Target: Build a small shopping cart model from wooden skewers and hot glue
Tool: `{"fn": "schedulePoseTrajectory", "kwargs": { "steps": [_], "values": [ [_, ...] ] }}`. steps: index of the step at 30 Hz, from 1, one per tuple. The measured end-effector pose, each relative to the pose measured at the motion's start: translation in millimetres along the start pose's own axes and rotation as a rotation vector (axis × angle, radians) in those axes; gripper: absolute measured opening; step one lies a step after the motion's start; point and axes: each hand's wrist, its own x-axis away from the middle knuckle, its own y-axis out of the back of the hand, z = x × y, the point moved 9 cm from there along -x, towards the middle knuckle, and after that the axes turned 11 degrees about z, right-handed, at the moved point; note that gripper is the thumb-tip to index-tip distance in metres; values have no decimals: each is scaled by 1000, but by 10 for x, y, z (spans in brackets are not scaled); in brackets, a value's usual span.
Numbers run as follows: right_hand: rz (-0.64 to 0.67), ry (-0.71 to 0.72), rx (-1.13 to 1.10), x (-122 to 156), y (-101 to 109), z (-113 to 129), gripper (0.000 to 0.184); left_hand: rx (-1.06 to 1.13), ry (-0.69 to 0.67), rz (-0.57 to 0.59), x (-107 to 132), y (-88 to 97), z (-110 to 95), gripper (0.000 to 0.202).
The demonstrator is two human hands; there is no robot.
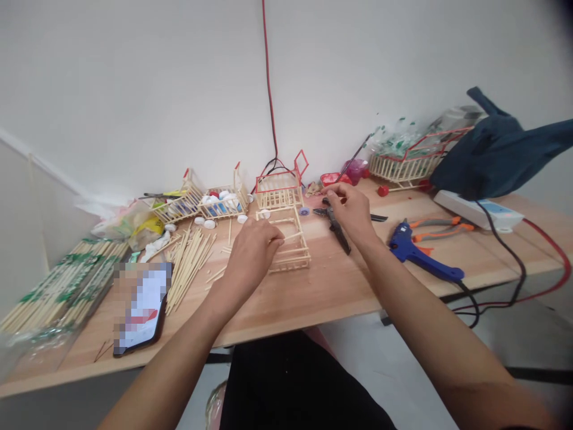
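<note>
My left hand (251,254) rests with curled fingers on the near left side of a small open frame built of wooden sticks (290,239) lying on the wooden table (322,286). My right hand (351,209) is closed around black cutting pliers (336,227), whose handles stick out toward me below the palm. The fingertips of that hand pinch together just right of the stick frame; whether anything small sits between them I cannot make out.
Loose sticks (190,263) and packs of sticks (58,289) lie at the left beside a phone (143,307). Finished stick baskets (280,185) and bottle caps line the wall. A blue glue gun (421,254), orange pliers (441,226), power strip (474,209) and dark cloth (501,149) sit at the right.
</note>
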Motion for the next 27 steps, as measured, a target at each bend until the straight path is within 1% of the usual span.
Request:
{"fn": "schedulePoseTrajectory", "kwargs": {
  "steps": [7, 12, 16, 21, 27],
  "values": [
    [12, 18, 5, -2, -25, -23, 20, -65, -49, 53, -11, -77, -91, 16],
    [12, 50, 15, -1, -39, -27, 20, -109, -27, 71, -19, -98, -99, 17],
    [16, 41, 43, -6, -46, -24, 20, -131, -16, 92, -43, -115, -101, 16],
    [23, 42, 8, -4, -57, -34, 20, -141, -1, 122, -60, -138, -105, 15],
    [32, 43, 0, -3, -75, -62, 19, -164, 9, 123, -53, -127, -119, 15]
  ]
}}
